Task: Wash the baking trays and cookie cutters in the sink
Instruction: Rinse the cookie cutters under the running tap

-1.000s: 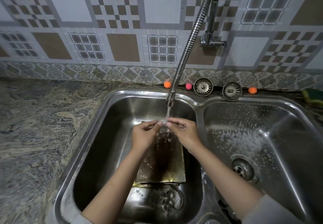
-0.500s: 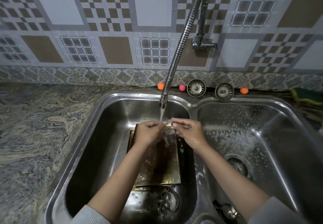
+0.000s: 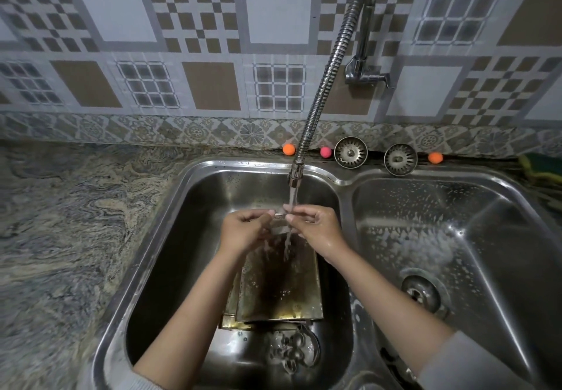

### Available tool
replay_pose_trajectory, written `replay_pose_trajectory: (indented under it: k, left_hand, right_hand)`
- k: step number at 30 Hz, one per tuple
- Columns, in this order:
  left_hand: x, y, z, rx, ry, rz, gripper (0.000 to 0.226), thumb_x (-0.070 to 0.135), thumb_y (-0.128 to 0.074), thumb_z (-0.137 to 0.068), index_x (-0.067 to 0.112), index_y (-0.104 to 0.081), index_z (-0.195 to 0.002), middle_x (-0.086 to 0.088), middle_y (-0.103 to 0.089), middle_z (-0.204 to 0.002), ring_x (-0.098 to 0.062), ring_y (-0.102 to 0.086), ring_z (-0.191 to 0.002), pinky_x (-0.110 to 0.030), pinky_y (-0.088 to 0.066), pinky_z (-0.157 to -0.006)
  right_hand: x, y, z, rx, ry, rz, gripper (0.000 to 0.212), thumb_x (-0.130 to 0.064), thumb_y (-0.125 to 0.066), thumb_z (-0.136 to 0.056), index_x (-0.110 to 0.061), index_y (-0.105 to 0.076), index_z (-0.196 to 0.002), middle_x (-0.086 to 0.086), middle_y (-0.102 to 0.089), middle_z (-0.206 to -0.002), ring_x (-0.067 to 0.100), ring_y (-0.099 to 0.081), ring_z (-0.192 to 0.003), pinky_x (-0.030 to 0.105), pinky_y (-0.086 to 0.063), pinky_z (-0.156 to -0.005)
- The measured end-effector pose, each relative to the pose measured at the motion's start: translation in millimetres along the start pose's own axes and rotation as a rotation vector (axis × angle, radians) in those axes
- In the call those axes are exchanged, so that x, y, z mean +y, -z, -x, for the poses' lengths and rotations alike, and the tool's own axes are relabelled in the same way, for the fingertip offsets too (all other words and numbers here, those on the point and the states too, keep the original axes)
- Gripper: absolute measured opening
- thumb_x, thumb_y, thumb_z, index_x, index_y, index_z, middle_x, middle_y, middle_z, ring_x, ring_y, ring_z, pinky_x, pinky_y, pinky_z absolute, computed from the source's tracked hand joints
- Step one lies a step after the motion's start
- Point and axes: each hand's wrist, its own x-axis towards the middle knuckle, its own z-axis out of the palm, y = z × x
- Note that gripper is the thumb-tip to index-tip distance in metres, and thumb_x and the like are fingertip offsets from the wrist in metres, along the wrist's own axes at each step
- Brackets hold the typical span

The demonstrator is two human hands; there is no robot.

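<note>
Both hands are over the left sink basin [image 3: 182, 237], under the running water of the flexible faucet [image 3: 322, 91]. My left hand [image 3: 243, 231] and my right hand [image 3: 316, 228] pinch a small metal cookie cutter [image 3: 279, 222] between them in the stream. Below the hands lie stacked, stained baking trays [image 3: 279, 289] on the basin floor. Several more metal cookie cutters [image 3: 292, 353] lie in front of the trays at the near end of the basin.
The right basin [image 3: 456, 237] is flecked with foam around its drain [image 3: 421, 294]. Two strainer plugs [image 3: 350, 152] and three small coloured balls [image 3: 289, 149] sit on the back ledge. A green-yellow sponge [image 3: 541, 170] lies far right. A granite counter [image 3: 60, 237] spreads left.
My hands stay under the stream, working the cutter between the fingertips. The view has shifted slightly; the trays have not moved.
</note>
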Motion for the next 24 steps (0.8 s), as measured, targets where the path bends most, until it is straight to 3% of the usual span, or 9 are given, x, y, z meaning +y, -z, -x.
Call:
replay_pose_trajectory:
  k: [4,8,12,18,21,24]
  left_hand:
    - [2.5,1.9,0.5,-0.001,-0.023,-0.008,0.008,0.015,-0.071,-0.083,0.007,-0.073,-0.087,-0.012,-0.065,-0.064,-0.021,-0.06,-0.058,-0.016,-0.046,-0.044]
    - [1.8,-8.7,-0.4,-0.018,-0.014,-0.005,0.009,0.014,-0.072,-0.082,0.006,-0.074,-0.085,0.002,-0.065,-0.051,-0.02,-0.061,-0.056,-0.019,-0.05,-0.048]
    - [4.4,-23.3,3.4,-0.094,-0.006,-0.005,0.006,0.013,-0.07,-0.084,0.009,-0.072,-0.08,0.004,-0.064,-0.048,-0.008,-0.061,-0.045,-0.017,-0.049,-0.045]
    - [0.0,-30.1,0.9,-0.111,-0.01,-0.029,0.008,0.019,-0.074,-0.081,0.016,-0.074,-0.073,-0.004,-0.066,-0.057,-0.021,-0.06,-0.056,-0.037,-0.054,-0.064]
    - [0.5,-22.1,0.8,-0.097,-0.001,-0.014,0.007,0.012,-0.07,-0.084,0.01,-0.074,-0.078,-0.003,-0.065,-0.053,-0.014,-0.058,-0.046,-0.02,-0.048,-0.047]
    - [-0.5,-10.4,1.9,-0.066,-0.004,0.017,0.008,0.01,-0.068,-0.086,0.003,-0.072,-0.087,0.005,-0.062,-0.047,-0.006,-0.055,-0.039,-0.015,-0.042,-0.04]
  right_hand:
    - [-5.4,-0.7,1.5,-0.021,0.001,0.002,0.024,0.0,-0.067,-0.084,-0.014,-0.07,-0.103,0.002,-0.072,-0.101,0.001,-0.068,-0.08,0.019,-0.055,-0.068]
    - [-9.7,10.5,4.3,-0.002,-0.009,0.019,0.023,0.001,-0.066,-0.084,-0.01,-0.069,-0.105,0.007,-0.071,-0.098,-0.001,-0.067,-0.075,0.018,-0.055,-0.066]
    - [-13.8,27.3,9.2,0.007,-0.004,0.049,0.024,0.0,-0.067,-0.084,-0.015,-0.07,-0.104,-0.002,-0.071,-0.092,0.0,-0.068,-0.076,0.017,-0.055,-0.067]
    - [-13.8,38.0,11.1,0.022,-0.021,0.069,0.028,0.0,-0.072,-0.08,-0.021,-0.071,-0.098,0.003,-0.072,-0.097,0.016,-0.069,-0.089,0.029,-0.058,-0.077]
    - [-14.3,31.2,9.0,-0.001,-0.005,0.124,0.029,0.0,-0.074,-0.077,-0.016,-0.071,-0.101,-0.002,-0.071,-0.096,0.011,-0.068,-0.09,0.028,-0.057,-0.081]
    - [-12.8,17.8,5.6,-0.01,0.013,0.143,0.029,0.002,-0.075,-0.076,-0.012,-0.07,-0.1,-0.001,-0.07,-0.096,-0.005,-0.065,-0.08,0.019,-0.055,-0.079]
